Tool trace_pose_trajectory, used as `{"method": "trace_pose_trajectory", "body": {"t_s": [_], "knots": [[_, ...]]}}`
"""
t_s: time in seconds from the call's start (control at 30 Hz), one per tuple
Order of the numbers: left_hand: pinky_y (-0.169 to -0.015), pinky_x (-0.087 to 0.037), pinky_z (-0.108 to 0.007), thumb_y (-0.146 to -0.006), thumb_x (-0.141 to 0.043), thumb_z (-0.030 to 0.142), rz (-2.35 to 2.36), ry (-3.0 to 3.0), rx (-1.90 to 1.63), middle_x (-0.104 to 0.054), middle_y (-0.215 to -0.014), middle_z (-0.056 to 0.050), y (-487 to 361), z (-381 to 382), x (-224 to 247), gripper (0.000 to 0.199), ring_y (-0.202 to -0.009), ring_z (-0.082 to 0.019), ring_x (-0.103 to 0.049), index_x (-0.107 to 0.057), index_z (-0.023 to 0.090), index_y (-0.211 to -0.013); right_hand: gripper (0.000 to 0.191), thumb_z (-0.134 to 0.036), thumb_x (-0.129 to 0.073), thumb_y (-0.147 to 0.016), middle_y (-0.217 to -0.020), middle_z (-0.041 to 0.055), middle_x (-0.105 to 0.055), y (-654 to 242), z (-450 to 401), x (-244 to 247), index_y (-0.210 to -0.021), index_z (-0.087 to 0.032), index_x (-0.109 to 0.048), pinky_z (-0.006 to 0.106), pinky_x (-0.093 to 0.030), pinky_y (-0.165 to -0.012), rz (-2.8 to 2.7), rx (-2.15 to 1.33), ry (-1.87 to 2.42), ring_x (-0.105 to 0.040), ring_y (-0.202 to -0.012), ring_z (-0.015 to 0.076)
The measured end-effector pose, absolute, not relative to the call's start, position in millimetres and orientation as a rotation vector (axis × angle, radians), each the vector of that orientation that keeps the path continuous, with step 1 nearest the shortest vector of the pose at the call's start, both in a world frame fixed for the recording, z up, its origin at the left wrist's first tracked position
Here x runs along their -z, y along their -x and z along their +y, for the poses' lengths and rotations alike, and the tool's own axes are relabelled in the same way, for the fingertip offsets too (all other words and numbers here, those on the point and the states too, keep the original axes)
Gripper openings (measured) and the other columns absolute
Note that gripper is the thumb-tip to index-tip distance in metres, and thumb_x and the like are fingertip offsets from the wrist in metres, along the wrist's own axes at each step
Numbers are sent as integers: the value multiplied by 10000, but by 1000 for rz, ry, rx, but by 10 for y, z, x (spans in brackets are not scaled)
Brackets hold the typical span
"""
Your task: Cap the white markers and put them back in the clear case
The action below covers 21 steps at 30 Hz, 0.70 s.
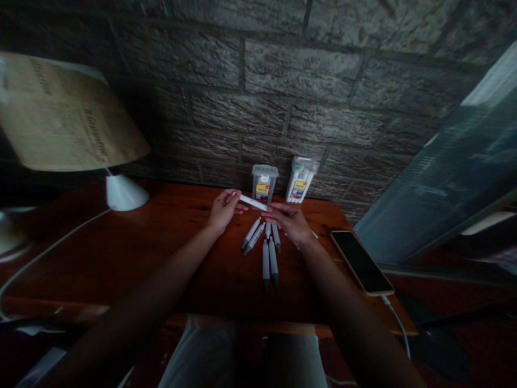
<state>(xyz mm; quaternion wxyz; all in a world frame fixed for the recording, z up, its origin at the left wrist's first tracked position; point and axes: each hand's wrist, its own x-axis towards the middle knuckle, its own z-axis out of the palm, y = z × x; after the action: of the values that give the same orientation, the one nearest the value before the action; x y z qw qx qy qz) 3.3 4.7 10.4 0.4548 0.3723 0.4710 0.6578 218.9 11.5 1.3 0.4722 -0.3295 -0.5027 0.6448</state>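
Note:
A white marker [253, 202] is stretched between my two hands, just above the wooden table. My left hand [224, 209] pinches its left end, and my right hand [289, 218] grips the right end. Below them several white markers with grey tips [265, 261] lie loosely fanned on the table, pointing toward me. Behind the held marker stands a clear plastic case [264, 180] with a yellow label; it looks mostly see-through. Beside it, a second clear case [300, 180] is filled with white markers and leans slightly. Part of another thin white item shows behind my right wrist.
A phone [362, 262] with a white cable lies on the right side of the wooden table [161, 253]. To the left stands a lamp with a printed shade [68, 116] and a white base [126, 193]. A stone-block wall [242, 108] rises behind the table.

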Motion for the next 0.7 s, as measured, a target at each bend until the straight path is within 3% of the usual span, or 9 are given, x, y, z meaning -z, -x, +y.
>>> {"method": "trace_pose_trajectory", "body": {"t_s": [0.13,0.27,0.33,0.4,0.57,0.7], "knots": [[-496,-415,-207,-997,-756,504,1262,-1230,-1553,-663,-648,28,8,51,-35,400,-470,-92,-567,-580,195,-814,466,-515,-1009,-745,-980,65,-859,-2185,91,-44,-1030,-195,-826,244,-656,-704,-1280,-1537,876,-807,-781,147],[-572,-417,-252,-1026,-621,686,1321,-1613,-1384,-565,-556,13,31,8,34,592,-527,-121,-520,-538,215,-677,602,-723,-903,-767,-852,25,-811,-2175,47,-44,-1019,-184,-811,213,-385,-465,-1519,-1465,941,-530,-510,62],[-631,-450,-271,-1035,-562,716,1294,-1715,-1301,-574,-579,12,29,-17,48,593,-563,-134,-537,-542,224,-704,628,-789,-840,-783,-727,-13,-718,-2165,29,-27,-919,-178,-792,226,-319,-488,-1680,-1381,958,-434,-513,60],[-675,-468,-284,-1037,-525,745,1277,-1788,-1241,-599,-622,8,28,-30,51,596,-602,-144,-558,-562,227,-745,644,-820,-784,-806,-657,-33,-618,-2149,11,-7,-842,-176,-773,242,-333,-548,-1817,-1270,964,-441,-574,84],[-670,-460,-298,-991,-500,853,1253,-1892,-1213,-628,-663,-8,52,-22,38,670,-639,-168,-571,-590,234,-751,672,-843,-705,-848,-719,-25,-619,-2131,-47,-6,-899,-183,-817,266,-415,-696,-1912,-1047,985,-503,-698,124],[-627,-435,-296,-987,-538,813,1204,-1905,-1205,-544,-580,12,70,-27,36,637,-569,-164,-503,-538,246,-696,730,-903,-671,-845,-646,-32,-501,-2163,-61,-46,-707,-187,-710,272,-355,-653,-1954,-955,1035,-434,-662,119]]}}
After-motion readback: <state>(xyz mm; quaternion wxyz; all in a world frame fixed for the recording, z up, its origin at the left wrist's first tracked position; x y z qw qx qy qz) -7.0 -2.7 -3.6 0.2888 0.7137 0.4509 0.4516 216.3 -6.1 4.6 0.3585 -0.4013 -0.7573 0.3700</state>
